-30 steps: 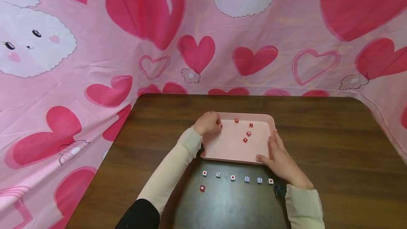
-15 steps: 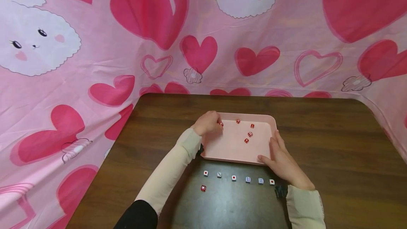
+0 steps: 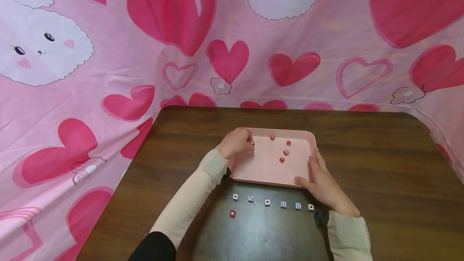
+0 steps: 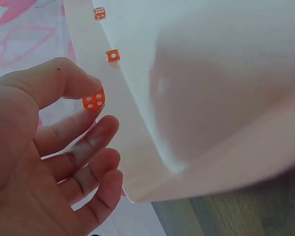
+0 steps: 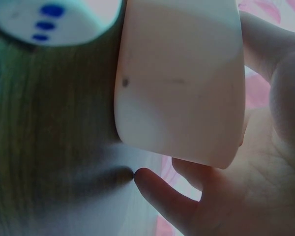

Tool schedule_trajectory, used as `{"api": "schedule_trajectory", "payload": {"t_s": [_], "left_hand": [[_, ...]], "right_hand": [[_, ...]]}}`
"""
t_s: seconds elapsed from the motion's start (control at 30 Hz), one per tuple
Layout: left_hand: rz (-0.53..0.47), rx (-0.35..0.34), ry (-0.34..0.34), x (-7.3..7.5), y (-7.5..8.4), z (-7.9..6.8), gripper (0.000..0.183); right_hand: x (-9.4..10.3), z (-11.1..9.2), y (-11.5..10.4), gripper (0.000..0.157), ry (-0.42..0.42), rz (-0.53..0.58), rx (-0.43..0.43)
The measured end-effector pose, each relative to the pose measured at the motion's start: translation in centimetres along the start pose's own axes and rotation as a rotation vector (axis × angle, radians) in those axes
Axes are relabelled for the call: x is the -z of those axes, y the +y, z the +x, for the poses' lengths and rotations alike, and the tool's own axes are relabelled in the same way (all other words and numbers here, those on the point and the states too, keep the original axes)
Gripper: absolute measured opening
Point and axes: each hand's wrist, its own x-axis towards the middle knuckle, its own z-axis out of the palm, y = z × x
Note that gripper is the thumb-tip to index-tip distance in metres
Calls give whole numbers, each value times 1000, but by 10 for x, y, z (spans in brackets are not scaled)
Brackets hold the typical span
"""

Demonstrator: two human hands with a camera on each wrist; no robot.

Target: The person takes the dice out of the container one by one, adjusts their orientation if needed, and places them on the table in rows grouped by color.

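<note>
My left hand point(image 3: 236, 142) is over the far left corner of the pink tray point(image 3: 259, 170). Its thumb and index finger pinch a red die point(image 4: 93, 99), whose face with white pips shows in the left wrist view. The other fingers are loosely bent. Several more red dice point(image 3: 286, 153) lie in the tray's right half. At the tray's near right corner rests my right hand point(image 3: 324, 182), its thumb on the near rim and its fairly straight fingers along the right side. In the right wrist view, the tray wall point(image 5: 182, 98) hides some of the fingers.
In front of the tray, a row of several white dice point(image 3: 267, 202) lies on the dark surface point(image 3: 261, 237). A single red die point(image 3: 233, 214) sits below the row's left end. Heart-patterned pink cloth point(image 3: 181, 116) hangs around the wooden table point(image 3: 362, 140).
The head view has shifted slightly. My left hand keeps its pinch on the red die almost in the same place, and my right hand stays at the tray's edge.
</note>
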Motion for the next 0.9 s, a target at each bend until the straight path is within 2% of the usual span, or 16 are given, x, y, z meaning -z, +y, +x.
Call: {"api": "schedule_trajectory", "payload": {"t_s": [0.13,0.3,0.53,0.7,0.9], "left_hand": [[23,-8,19,-2,-2,-5,11],[7,-15,36,-4,-3,-11,11],[-25,-12,19,-3,-4,-22,11],[-12,-42,32,-4,-5,-28,13],[-55,-57,37,-3,-4,-39,14]], "right_hand": [[0,-1,0,103,-9,3,-5],[0,0,0,102,-7,-2,-3],[0,0,0,102,-10,-2,-7],[-1,0,0,103,-13,-2,-14],[0,0,1,104,-18,2,-10]]}}
